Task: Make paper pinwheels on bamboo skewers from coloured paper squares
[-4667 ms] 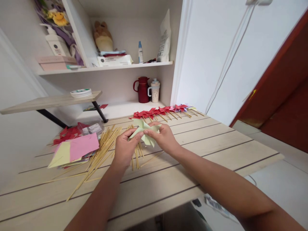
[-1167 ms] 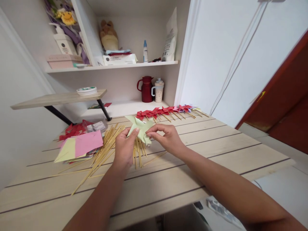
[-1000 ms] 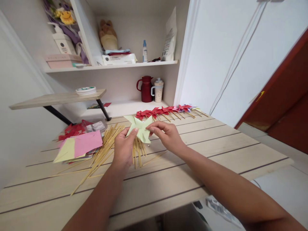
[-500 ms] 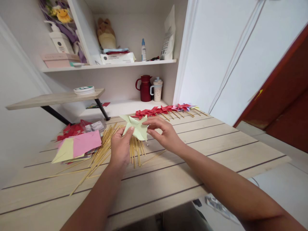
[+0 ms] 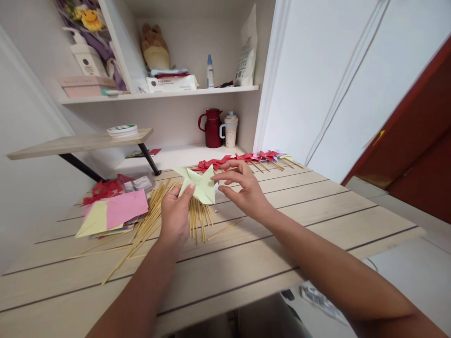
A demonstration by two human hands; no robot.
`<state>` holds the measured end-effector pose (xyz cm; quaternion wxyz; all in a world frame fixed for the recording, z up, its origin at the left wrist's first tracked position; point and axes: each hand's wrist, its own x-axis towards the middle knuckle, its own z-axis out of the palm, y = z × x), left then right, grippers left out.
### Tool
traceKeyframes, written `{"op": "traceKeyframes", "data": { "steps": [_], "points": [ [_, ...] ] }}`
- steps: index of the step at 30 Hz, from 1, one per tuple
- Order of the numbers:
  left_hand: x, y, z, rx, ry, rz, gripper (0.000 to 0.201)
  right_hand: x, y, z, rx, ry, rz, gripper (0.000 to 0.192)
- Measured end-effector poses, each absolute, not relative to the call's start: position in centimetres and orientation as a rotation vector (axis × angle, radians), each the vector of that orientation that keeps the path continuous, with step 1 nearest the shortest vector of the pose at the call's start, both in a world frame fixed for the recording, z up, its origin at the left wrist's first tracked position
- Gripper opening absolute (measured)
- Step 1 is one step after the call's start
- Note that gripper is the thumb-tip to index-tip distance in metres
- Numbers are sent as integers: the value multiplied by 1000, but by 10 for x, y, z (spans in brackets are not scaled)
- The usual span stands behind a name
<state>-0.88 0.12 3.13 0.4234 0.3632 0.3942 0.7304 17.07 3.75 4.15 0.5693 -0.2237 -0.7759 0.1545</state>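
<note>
A pale green paper pinwheel (image 5: 199, 184) with folded blades is held over the table by my left hand (image 5: 176, 209), its thumb pressed on the near left part of the paper. My right hand (image 5: 243, 190) is beside the right blade, fingers apart and bent, with nothing seen between them. Whether a fingertip still brushes the paper I cannot tell. Beneath and in front of the pinwheel lie several thin wooden sticks (image 5: 201, 224), and more sticks (image 5: 151, 220) spread to the left of my left hand.
Coloured paper sheets (image 5: 128, 209) and red paper pieces (image 5: 105, 190) lie at the left. Red pinwheels (image 5: 243, 159) on sticks line the table's back edge. A dark red jug (image 5: 213, 129) and a cup (image 5: 230, 130) stand behind. At left is a small raised shelf (image 5: 70, 144).
My right hand has drawn slightly back from the right blade, its fingers spreading. That blade now stands more upright. My left hand keeps its grip on the pinwheel.
</note>
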Motion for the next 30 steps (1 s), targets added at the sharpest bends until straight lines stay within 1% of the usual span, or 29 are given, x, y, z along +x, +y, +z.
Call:
{"op": "traceKeyframes", "data": {
  "steps": [5,12,19,30],
  "points": [
    [-8,-1,34,862,945,1747,43,168,36,39,-432,-1932,310,38],
    [-7,0,32,834,930,1662,44,169,40,37,-403,-1874,327,16],
    [-4,-1,32,891,932,1659,43,167,37,39,-440,-1801,345,8],
    [-1,1,28,953,959,1636,40,166,34,42,-610,-1768,391,14]
  ]
}}
